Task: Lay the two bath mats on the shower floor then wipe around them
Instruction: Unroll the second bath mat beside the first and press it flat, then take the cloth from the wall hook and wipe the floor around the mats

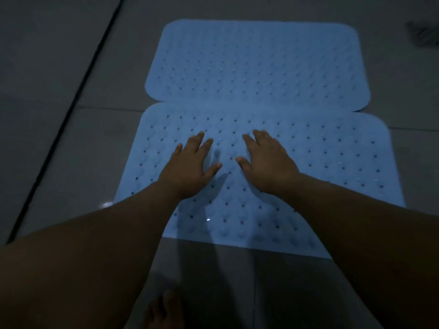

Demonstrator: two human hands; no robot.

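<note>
Both hands lie flat, fingers straight and spread, grasping nothing: the left hand (190, 162) and the right hand (268, 162) press palm-down side by side on the near mat (332, 176), close together around its middle. Neither is clearly nearer the rest of the work; the left sits toward 9 o'clock, the right toward 3 o'clock. At 6 o'clock, below the forearms, a bare foot (162, 309) rests on the grey tiled shower floor (71, 143). The near mat, pale blue and perforated, lies flat with its long axis running 9 to 3 o'clock. The far mat (256, 62) lies at 12 o'clock from the hands, same orientation, its near edge touching or slightly overlapping the near mat's far edge; which one lies on top cannot be told. Both mats appear laid, so the wiping stage is judged next. A dark groove (71, 110) in the floor runs diagonally at 9 to 10 o'clock. A dim crumpled item (425, 34), possibly a cloth, lies at 1 to 2 o'clock, well apart from both hands; the right hand is the nearer one for reaching it.
</note>
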